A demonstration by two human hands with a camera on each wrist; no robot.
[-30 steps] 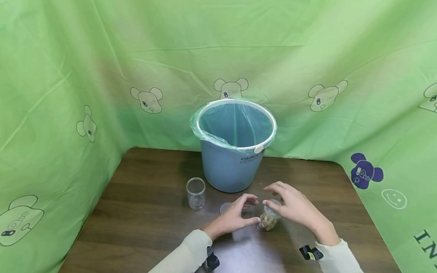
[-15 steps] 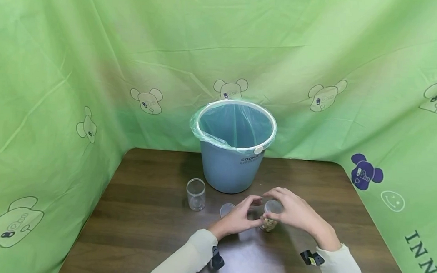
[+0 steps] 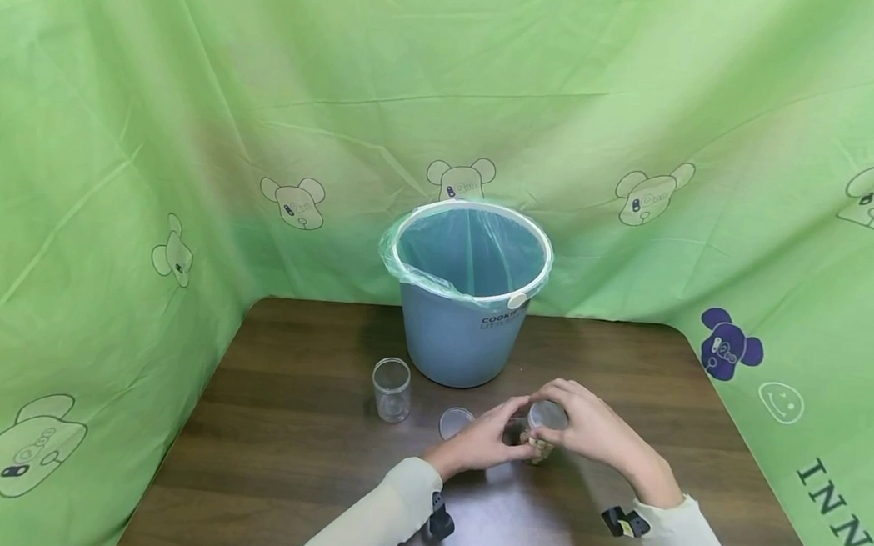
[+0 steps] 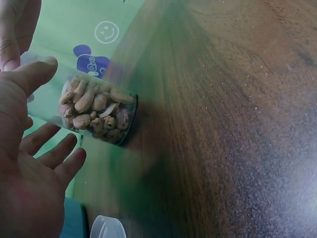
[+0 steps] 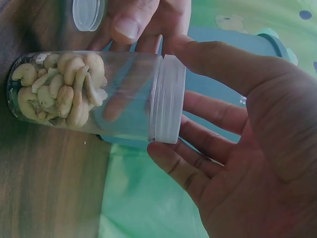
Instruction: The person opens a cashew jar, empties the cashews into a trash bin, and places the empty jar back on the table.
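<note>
A clear plastic jar (image 5: 129, 94) partly filled with cashews (image 5: 64, 89) stands upright on the wooden table, its translucent screw lid (image 5: 171, 99) on top. My right hand (image 3: 596, 429) holds the lid from the side, thumb on one edge and fingers round the other. Curved about the jar's body is my left hand (image 3: 483, 439), with its thumb over the near side and its fingers at the far side. Parts of the jar are hidden by both hands in the head view.
Left of my hands stands an open, empty clear jar (image 3: 392, 391). A loose round lid (image 3: 455, 422) lies on the table beside my left hand. Behind them is a blue bin (image 3: 463, 333) lined with a green bag. Green printed cloth (image 3: 371, 119) surrounds the table.
My left hand has moved right to the nut-filled jar and curved round it. The right hand has lowered and closed in on the lid. The jar has stayed in place.
</note>
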